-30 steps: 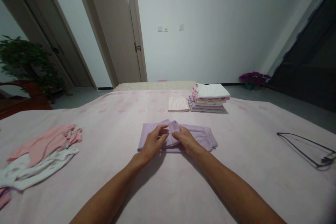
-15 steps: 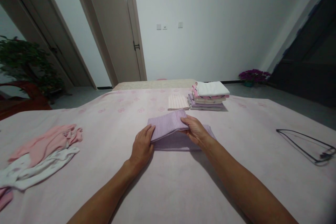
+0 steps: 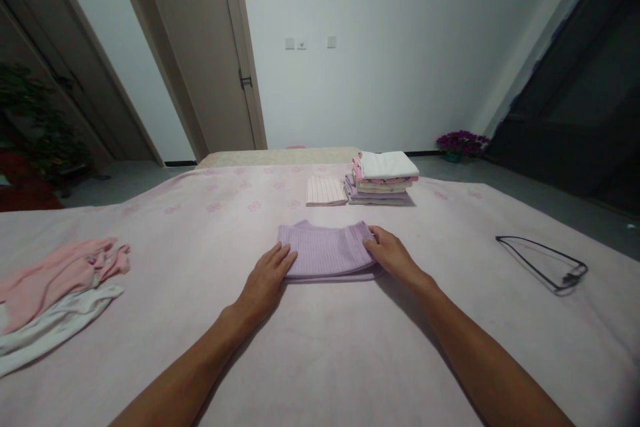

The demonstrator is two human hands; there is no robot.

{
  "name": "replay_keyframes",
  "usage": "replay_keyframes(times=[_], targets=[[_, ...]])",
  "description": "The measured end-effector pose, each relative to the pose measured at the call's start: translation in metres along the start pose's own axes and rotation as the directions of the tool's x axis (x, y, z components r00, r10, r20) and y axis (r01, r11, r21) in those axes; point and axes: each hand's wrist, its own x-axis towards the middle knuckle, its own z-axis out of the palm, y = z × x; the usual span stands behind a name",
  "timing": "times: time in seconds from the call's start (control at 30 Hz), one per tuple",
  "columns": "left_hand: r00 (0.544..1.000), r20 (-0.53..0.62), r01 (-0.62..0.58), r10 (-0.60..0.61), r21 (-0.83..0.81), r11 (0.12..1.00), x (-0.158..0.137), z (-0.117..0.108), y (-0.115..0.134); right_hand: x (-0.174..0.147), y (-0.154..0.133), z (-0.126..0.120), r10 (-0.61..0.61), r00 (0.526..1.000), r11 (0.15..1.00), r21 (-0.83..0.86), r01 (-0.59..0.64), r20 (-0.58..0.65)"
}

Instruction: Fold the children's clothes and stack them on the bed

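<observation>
A lavender ribbed garment (image 3: 327,250) lies folded into a flat strip on the bed in front of me, its far edge slightly uneven. My left hand (image 3: 267,277) is at its left end, closed over the edge with the thumb side on top of the cloth. At the opposite end my right hand (image 3: 395,253) pinches the right edge, thumb on top and the other fingers partly hidden behind the fabric. Just beyond sits a folded cream striped cloth (image 3: 326,191), beside a stack of folded clothes (image 3: 383,180) topped by a white piece.
A crumpled pink garment (image 3: 60,273) and a white garment (image 3: 65,320) lie in a heap at the left. A thin black triangular frame, apparently a clothes hanger (image 3: 545,263), rests on the pale pink bedspread (image 3: 325,360) at the right.
My right hand has moved right and down, bringing the lifted lavender layer over the lower part, so the strip now lies flatter. The whole view has shifted slightly right.
</observation>
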Motion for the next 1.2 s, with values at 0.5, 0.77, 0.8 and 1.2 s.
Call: replay_keyframes(times=[0.5, 0.77, 0.8, 1.2], targets=[[0.988, 0.134, -0.077, 0.075, 0.013, 0.997, -0.002, -0.004, 0.002, -0.02, 0.004, -0.017, -0.008, 1.0, 0.911, -0.412, 0.017, 0.022], [0.98, 0.19, -0.075, 0.058, 0.081, 0.994, -0.001, -0.012, 0.011, -0.024, -0.002, -0.015, -0.032, 0.999, 0.867, -0.498, 0.031, 0.006], [0.978, 0.199, -0.074, 0.056, 0.082, 0.994, -0.001, -0.014, 0.013, -0.025, -0.002, -0.014, -0.034, 0.999, 0.862, -0.506, 0.033, 0.008], [0.999, 0.032, 0.032, -0.027, -0.14, 0.99, 0.014, -0.031, 0.019, -0.027, -0.018, -0.006, -0.342, 0.939, 0.716, -0.657, 0.235, -0.037]])
